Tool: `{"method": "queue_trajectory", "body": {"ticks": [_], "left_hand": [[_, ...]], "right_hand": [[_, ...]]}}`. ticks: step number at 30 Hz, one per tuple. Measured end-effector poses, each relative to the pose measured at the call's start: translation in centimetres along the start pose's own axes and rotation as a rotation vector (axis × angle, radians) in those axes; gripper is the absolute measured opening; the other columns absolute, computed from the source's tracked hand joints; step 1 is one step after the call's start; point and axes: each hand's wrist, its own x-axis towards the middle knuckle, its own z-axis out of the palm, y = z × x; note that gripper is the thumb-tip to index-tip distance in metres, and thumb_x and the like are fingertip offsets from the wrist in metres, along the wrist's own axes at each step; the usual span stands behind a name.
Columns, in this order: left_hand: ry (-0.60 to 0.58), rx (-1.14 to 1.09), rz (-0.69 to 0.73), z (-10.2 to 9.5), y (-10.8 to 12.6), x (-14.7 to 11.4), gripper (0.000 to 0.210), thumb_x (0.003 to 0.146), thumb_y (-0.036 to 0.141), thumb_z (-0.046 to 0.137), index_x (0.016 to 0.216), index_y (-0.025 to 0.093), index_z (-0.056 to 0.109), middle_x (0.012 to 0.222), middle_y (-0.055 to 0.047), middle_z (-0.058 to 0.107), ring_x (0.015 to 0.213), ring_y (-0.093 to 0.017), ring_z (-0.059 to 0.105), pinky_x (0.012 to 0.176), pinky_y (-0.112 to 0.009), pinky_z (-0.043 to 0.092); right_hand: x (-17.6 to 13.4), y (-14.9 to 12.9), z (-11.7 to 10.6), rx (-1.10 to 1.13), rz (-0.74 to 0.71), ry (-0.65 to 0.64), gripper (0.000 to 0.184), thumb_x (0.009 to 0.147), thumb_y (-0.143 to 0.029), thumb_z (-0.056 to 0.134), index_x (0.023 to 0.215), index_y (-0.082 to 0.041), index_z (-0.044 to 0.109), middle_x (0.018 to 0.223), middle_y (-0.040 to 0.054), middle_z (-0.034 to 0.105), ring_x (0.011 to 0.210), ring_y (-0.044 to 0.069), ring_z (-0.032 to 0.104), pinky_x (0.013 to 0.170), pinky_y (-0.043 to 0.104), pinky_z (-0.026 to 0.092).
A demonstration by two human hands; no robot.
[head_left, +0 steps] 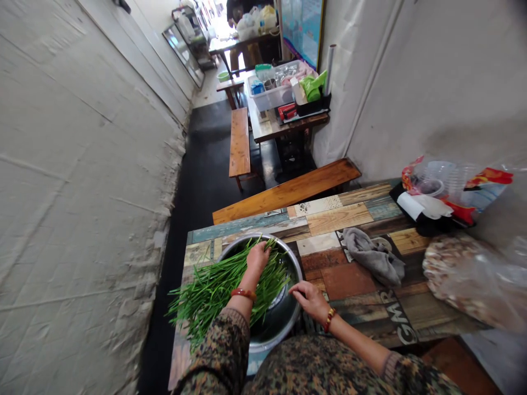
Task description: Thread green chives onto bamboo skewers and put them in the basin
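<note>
A large metal basin [297, 263] stands near the left end of the patterned table. Long thin green chives [218, 291] lie heaped in it, many of them hanging over its left rim. My left hand [258, 258] reaches over the heap with its fingers curled around some stalks near the far side. By the basin's right rim is my right hand [310, 299], thumb and fingers pressed together. Whatever that pinch may hold is too small to make out. Dark space shows inside the basin on the right, below the stalks.
A grey cloth [370, 255] lies right of the basin. Farther right are a bag of pale brownish pieces [457, 274] and a black tray of plastic cups [448, 181]. Wooden benches [288, 189] and a loaded table [267, 129] stand beyond. A person [241, 11] is at the far end.
</note>
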Motion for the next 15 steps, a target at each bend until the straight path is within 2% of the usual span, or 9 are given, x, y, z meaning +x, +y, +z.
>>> {"method": "queue_trajectory", "body": {"ticks": [3,9,15], "left_hand": [[0.010,-0.015,0.010,0.10,-0.44,0.20,0.024,0.089,0.034,0.053,0.095,0.020,0.071,0.085,-0.006,0.070,0.078,-0.017,0.060,0.067,-0.024,0.038],[0.046,-0.003,0.073,-0.34,-0.60,0.15,0.022,0.088,0.033,0.055,0.091,0.019,0.071,0.098,-0.006,0.063,0.089,-0.017,0.057,0.076,-0.024,0.040],[0.045,0.016,0.106,-0.15,-0.11,-0.37,0.015,0.086,0.027,0.058,0.090,0.020,0.070,0.089,-0.006,0.062,0.087,-0.018,0.056,0.079,-0.027,0.039]], "right_hand": [[-0.03,-0.01,0.00,0.008,0.001,0.000,0.023,0.088,-0.021,0.050,0.088,-0.021,0.073,0.086,0.0057,0.069,0.085,0.018,0.065,0.080,0.030,0.048],[-0.01,0.02,-0.01,0.001,0.004,-0.012,0.023,0.089,-0.022,0.050,0.089,-0.021,0.073,0.086,0.0057,0.069,0.085,0.018,0.064,0.081,0.031,0.048],[-0.02,0.07,0.13,-0.011,-0.003,-0.001,0.023,0.088,-0.022,0.050,0.088,-0.021,0.073,0.086,0.0053,0.069,0.084,0.018,0.064,0.079,0.029,0.048]]}}
